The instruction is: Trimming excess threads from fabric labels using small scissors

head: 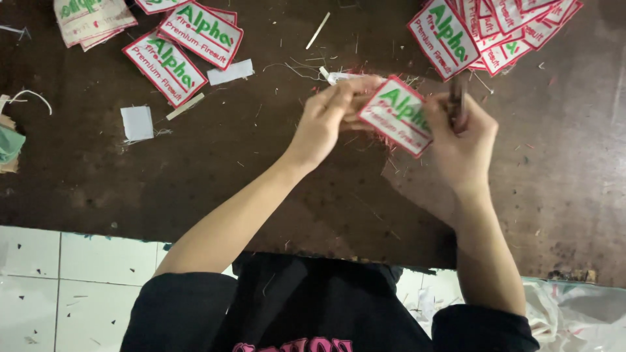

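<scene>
- The left hand [324,120] pinches the left edge of a small rectangular patch [396,116]; the fingertips are pressed together on it, with the thumb underneath.
- The patch is white with a red stitched border and green and red lettering. It is held tilted just above the dark brown table [261,176], between the two hands.
- The right hand [462,140] is closed around a small dark tool [456,103], which looks like a pair of snips. The fingers are curled tight on it, and the tool stands upright just beside the patch's right edge.
- Whether the tool's tip touches the patch cannot be told, since it is blurred.
- Loose red and white thread scraps [306,68] lie on the table around and behind the hands.
- A heap of the same patches [495,29] lies at the far right of the table, just beyond the right hand.
- More patches lie at the far left: two lying face up [182,49] and a small stack [91,19] beside them.
- Two blank white pieces [137,122] lie on the table near those, well apart from the hands.
- A green and tan scrap [9,146] sits at the table's left edge.
- The person wears a black top [293,306] with short sleeves; white floor tiles [72,280] show below the table's near edge.
</scene>
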